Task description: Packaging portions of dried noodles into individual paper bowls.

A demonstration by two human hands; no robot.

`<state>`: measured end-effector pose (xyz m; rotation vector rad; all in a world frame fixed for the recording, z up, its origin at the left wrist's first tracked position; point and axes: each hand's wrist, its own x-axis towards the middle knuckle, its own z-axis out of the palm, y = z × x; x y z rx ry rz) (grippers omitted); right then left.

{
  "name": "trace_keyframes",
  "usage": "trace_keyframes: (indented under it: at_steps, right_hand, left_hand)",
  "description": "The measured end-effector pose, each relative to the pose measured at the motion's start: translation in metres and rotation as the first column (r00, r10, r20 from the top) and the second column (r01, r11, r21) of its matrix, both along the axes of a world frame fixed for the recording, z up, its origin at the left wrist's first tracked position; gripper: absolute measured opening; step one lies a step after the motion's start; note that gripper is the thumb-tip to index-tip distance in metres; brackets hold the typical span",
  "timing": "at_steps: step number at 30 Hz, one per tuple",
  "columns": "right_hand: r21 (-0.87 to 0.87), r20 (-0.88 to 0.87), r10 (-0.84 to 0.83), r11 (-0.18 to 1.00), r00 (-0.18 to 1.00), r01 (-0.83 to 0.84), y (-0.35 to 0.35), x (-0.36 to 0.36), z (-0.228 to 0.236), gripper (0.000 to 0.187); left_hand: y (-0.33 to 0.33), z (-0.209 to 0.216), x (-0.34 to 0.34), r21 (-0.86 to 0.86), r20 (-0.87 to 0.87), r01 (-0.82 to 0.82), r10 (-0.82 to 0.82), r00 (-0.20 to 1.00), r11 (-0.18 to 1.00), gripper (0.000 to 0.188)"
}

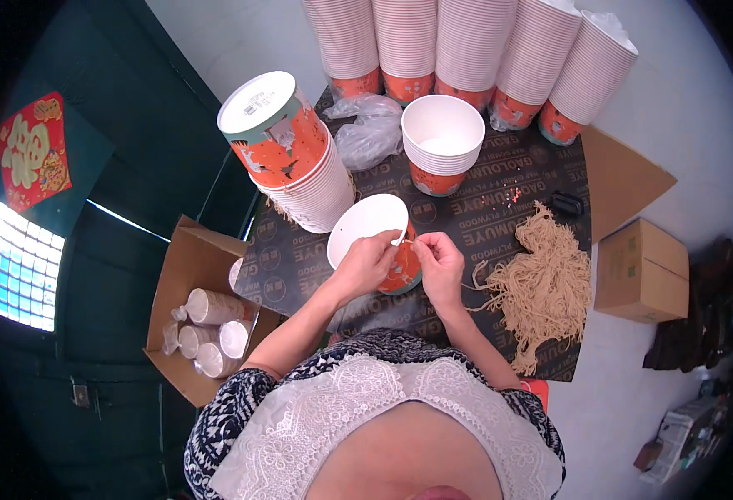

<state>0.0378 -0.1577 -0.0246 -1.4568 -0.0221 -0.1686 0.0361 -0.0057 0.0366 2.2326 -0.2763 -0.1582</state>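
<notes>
A white-lined paper bucket (356, 220) with an orange printed outside lies tilted on the dark table in front of me. My left hand (370, 262) is closed on its rim, thumb and fingers at the edge. Close beside it, my right hand (439, 265) pinches a thin beige cord (407, 242) at the bucket's rim. A loose strand runs from near my right wrist toward a tangled heap of beige cord (541, 279) on the right. How the cord is fixed to the bucket is hidden by my fingers.
An upside-down bucket stack (291, 158) stands left, a short upright stack (443, 137) ahead, with a clear plastic bag (366, 133) between. Tall bucket stacks (475, 42) line the back. A small black object (566, 203) lies right. Cartons (187, 275) flank the table (500, 175).
</notes>
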Motion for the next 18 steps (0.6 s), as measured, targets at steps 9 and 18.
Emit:
trace_keyframes:
  at_steps: [9,18]
  right_hand:
    - [-0.053,-0.003,0.016,0.998,1.000,-0.016,0.0004,-0.0031,0.0065,0.006]
    - [-0.072,0.005,0.010,0.997,1.000,-0.010,0.0016,-0.0009,0.0001,0.005]
  left_hand:
    - [0.0012,-0.0080,0.0009,0.015,0.044,0.006,-0.007,0.999,1.000,0.031]
    - [-0.0002,-0.0073,-0.0006,0.027,0.020,0.002,-0.002,1.000,1.000,0.031]
